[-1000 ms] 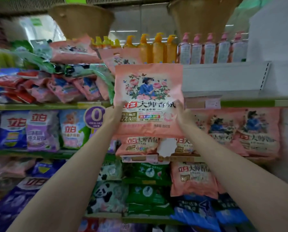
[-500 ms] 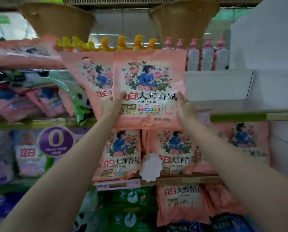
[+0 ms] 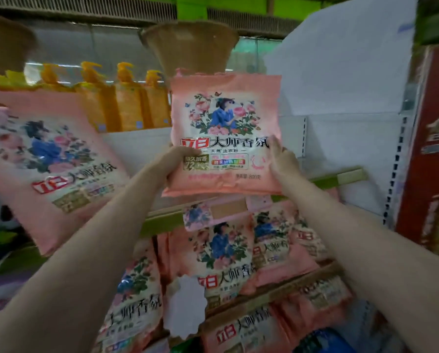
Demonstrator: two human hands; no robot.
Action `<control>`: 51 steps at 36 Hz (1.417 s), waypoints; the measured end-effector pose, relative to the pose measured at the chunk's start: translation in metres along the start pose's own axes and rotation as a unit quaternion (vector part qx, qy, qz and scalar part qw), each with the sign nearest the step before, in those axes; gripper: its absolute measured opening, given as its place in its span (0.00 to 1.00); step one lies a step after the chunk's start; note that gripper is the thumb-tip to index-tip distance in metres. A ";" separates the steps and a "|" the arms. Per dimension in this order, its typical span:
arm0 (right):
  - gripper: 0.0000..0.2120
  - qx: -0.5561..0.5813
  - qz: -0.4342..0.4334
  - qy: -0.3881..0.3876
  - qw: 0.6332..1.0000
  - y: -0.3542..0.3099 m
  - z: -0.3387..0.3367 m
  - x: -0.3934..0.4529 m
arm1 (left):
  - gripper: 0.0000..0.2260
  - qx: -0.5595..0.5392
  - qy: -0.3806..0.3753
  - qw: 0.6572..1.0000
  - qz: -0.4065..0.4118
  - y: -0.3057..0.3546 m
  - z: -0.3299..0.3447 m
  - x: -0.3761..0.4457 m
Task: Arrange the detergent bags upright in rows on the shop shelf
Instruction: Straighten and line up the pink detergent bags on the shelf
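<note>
The person holds one pink bag (image 3: 224, 133) upright with both hands, raised in front of the shelf (image 3: 340, 178) at its open right-hand stretch. The bag's lower seam sits just above the shelf lip; whether it touches the board cannot be told. The left hand (image 3: 173, 161) grips the lower left edge, thumb curled over the front face. The right hand (image 3: 283, 159) holds the lower right edge, fingers lying up along the side of the bag.

Handling, as judged: the bag is a soft film pouch of powder, print reading as 800 g, so moderately heavy for its size. The creased bottom seam and puckered top suggest the contents slump and the pouch will not stand stiff on its own. The film looks glossy and likely slick. A grip low on both side edges, as now, keeps the weight controlled and the face forward; the top seam is a poorer hold, since the load would swing.

A second bag (image 3: 50, 159) leans tilted at left. More bags (image 3: 223, 253) stand on the tier below. Orange bottles (image 3: 126, 105) stand behind.
</note>
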State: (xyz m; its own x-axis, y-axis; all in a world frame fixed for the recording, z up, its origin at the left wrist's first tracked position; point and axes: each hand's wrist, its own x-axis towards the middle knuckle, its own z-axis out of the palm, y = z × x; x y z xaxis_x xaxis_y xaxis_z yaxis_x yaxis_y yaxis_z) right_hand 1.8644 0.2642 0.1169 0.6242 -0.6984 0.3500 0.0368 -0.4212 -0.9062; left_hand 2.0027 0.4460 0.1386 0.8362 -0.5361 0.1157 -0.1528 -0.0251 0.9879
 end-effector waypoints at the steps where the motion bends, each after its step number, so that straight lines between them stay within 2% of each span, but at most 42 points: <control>1: 0.28 0.003 0.009 0.015 1.000 0.002 -0.003 0.004 | 0.21 -0.010 -0.013 1.000 -0.007 0.001 0.009 0.005; 7: 0.32 0.002 0.032 0.036 0.999 0.018 -0.036 0.031 | 0.21 -0.035 -0.028 0.999 0.003 -0.003 0.054 0.041; 11: 0.31 0.015 0.044 0.034 0.998 0.032 -0.060 0.058 | 0.14 -0.078 0.033 0.996 0.043 -0.006 0.091 0.068; 14: 0.26 0.037 0.045 0.022 0.998 0.043 -0.073 0.077 | 0.14 -0.106 0.049 0.991 0.060 -0.009 0.113 0.082; 21: 0.13 0.130 0.083 -0.080 0.985 0.084 -0.108 0.153 | 0.18 -0.144 0.081 0.983 0.077 -0.017 0.178 0.119; 24: 0.15 0.189 0.104 -0.178 0.960 0.104 -0.120 0.178 | 0.16 -0.141 0.107 0.983 0.050 -0.023 0.194 0.134; 27: 0.20 0.180 0.087 -0.269 0.942 0.117 -0.130 0.200 | 0.20 -0.158 0.115 0.981 0.016 -0.022 0.204 0.144; 29: 0.27 0.160 0.068 -0.302 0.937 0.122 -0.133 0.213 | 0.22 -0.165 0.106 0.981 0.007 -0.019 0.209 0.153; 30: 0.29 0.150 0.065 -0.305 0.938 0.122 -0.134 0.218 | 0.20 -0.157 0.104 0.982 0.000 -0.017 0.212 0.155; 33: 0.37 0.135 0.063 -0.271 0.951 0.128 -0.133 0.239 | 0.12 -0.081 0.058 0.994 -0.047 -0.013 0.216 0.164; 35: 0.33 0.120 0.050 -0.249 0.960 0.134 -0.132 0.252 | 0.07 -0.021 0.005 0.998 -0.064 -0.012 0.219 0.167; 36: 0.29 0.107 0.037 -0.242 0.964 0.135 -0.132 0.258 | 0.09 -0.005 -0.010 0.998 -0.066 -0.012 0.221 0.170; 38: 0.27 0.085 0.016 -0.238 0.967 0.141 -0.131 0.270 | 0.18 0.056 -0.016 0.995 -0.076 -0.010 0.223 0.176; 40: 0.36 0.046 -0.019 -0.224 0.973 0.149 -0.128 0.281 | 0.25 0.141 -0.015 0.987 -0.079 -0.006 0.226 0.181; 42: 0.50 0.029 -0.044 -0.197 0.979 0.153 -0.124 0.288 | 0.28 0.199 0.002 0.978 -0.056 -0.004 0.230 0.189; 43: 0.52 0.032 -0.049 -0.181 0.982 0.156 -0.121 0.292 | 0.30 0.219 0.013 0.975 -0.040 -0.003 0.232 0.193; 47: 0.50 -0.012 -0.091 -0.113 0.989 0.161 -0.111 0.307 | 0.30 0.218 0.077 0.972 0.045 -0.009 0.242 0.212; 49: 0.50 -0.021 -0.099 -0.085 0.991 0.163 -0.107 0.317 | 0.29 0.186 0.108 0.975 0.061 -0.015 0.247 0.222; 51: 0.54 -0.038 -0.089 -0.074 0.993 0.167 -0.103 0.331 | 0.28 0.168 0.127 0.975 0.066 -0.020 0.249 0.233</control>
State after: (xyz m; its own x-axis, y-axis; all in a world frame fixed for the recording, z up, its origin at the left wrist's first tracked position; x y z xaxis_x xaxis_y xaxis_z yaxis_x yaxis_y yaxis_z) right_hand 1.9970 -0.0966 0.1056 0.7208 -0.5191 0.4594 0.1015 -0.5765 -0.8108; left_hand 2.0698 0.1112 0.1199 0.8948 -0.3279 0.3030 -0.3959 -0.2690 0.8780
